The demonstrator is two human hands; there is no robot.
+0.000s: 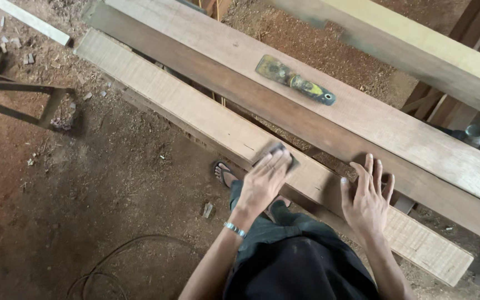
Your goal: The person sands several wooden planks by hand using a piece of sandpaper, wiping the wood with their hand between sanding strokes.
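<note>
My left hand (263,180) presses flat on a dark sanding pad (280,150) that lies on a long pale wooden plank (195,111). The pad is mostly hidden under my fingers. My right hand (366,197) rests with spread fingers on the same plank, further to the right, and its fingertips reach the gap beside a wider brown plank (362,116). A bracelet sits on my left wrist.
A putty knife (294,80) with a stained blade lies on the wider plank. Another pale beam (418,50) crosses the top right. A metal frame (18,94) stands at the left. A cable (118,261) lies on the sawdust floor. My sandalled foot (223,173) shows below the plank.
</note>
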